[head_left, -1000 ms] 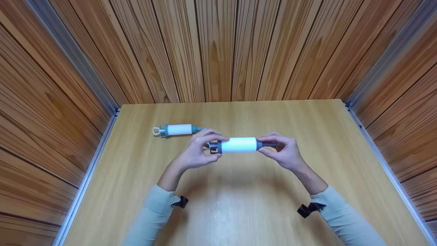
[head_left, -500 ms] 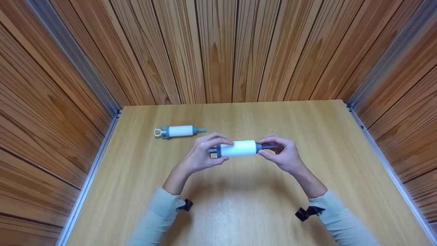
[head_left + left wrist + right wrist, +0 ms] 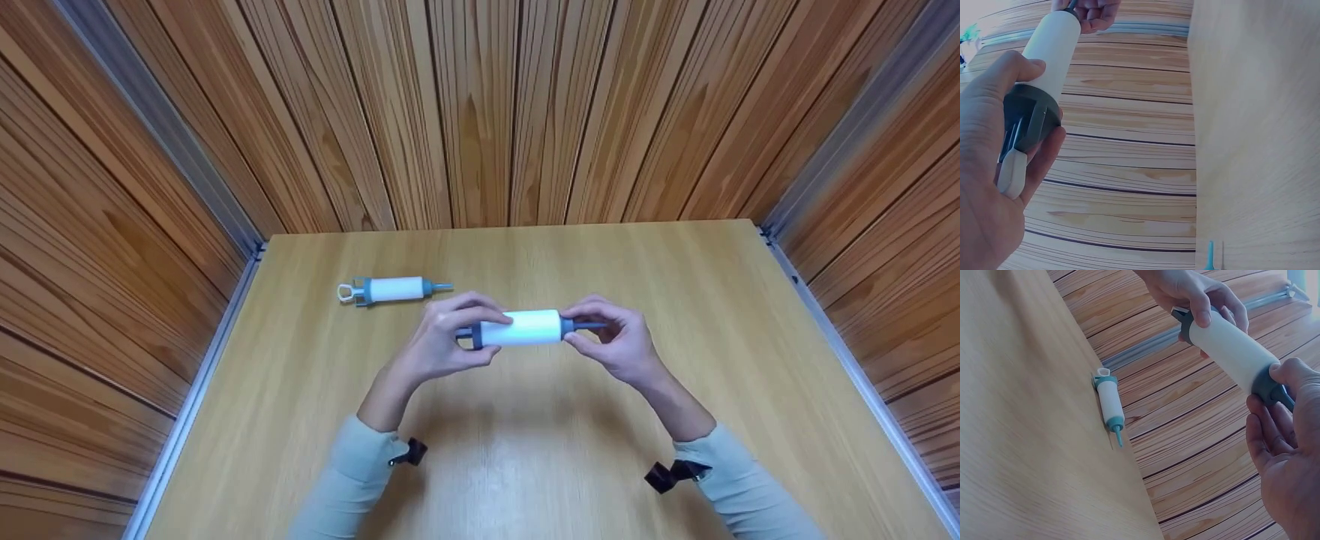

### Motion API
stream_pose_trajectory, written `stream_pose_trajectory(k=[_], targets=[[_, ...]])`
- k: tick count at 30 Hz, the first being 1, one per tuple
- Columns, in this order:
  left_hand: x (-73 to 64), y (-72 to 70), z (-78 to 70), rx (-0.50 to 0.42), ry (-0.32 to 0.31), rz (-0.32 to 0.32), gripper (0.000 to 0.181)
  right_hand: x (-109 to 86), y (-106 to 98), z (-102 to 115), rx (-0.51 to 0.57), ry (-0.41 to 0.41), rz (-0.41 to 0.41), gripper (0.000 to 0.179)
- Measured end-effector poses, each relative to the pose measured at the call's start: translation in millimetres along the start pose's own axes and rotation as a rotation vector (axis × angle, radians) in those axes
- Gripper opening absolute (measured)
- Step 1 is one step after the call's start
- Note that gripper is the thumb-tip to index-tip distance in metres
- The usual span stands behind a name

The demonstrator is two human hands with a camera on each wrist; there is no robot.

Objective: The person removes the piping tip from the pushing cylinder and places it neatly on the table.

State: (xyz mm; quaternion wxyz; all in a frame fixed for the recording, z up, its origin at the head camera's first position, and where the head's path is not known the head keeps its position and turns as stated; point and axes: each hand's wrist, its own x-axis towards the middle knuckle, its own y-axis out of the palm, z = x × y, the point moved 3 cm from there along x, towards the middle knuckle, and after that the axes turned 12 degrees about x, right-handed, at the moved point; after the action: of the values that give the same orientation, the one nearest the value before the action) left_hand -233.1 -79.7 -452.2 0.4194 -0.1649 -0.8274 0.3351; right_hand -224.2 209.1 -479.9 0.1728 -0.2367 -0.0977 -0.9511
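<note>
A thick syringe-like tube [image 3: 531, 328], with a white barrel and blue-grey ends, is held level above the table between both hands. My left hand [image 3: 442, 337] grips its handle end, fingers and thumb curled round the collar and the near part of the barrel. In the left wrist view a pale tab [image 3: 1012, 174] sticks out from the dark collar [image 3: 1030, 112] toward the palm. My right hand [image 3: 619, 341] pinches the nozzle end [image 3: 1266, 385] between thumb and fingers, its thin tip running under the palm. A second syringe-like tube [image 3: 396, 289] lies on the table behind the left hand.
The light wooden table [image 3: 525, 465] lies beneath both hands. Wood-plank walls [image 3: 480, 112] rise behind it and at both sides, with metal rails [image 3: 199, 390] along the side edges.
My left fingers have slid rightward, farther over the white barrel, covering more of the handle end. The held tube sits slightly lower in view. The tube on the table stays put.
</note>
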Motion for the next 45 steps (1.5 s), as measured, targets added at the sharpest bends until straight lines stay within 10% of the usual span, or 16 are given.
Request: stream_pose_trajectory(k=[34,45], targets=[[-6.5,0.9,2.9,-0.064,-0.055,-0.007,0.033,3.7,7.4,-2.8,0.034,-0.14,0.13,0.045],[-6.7,-0.4,0.8,-0.026,-0.015,0.032,0.035,0.7,5.6,-11.8,-0.138,-0.001,0.086,0.027]])
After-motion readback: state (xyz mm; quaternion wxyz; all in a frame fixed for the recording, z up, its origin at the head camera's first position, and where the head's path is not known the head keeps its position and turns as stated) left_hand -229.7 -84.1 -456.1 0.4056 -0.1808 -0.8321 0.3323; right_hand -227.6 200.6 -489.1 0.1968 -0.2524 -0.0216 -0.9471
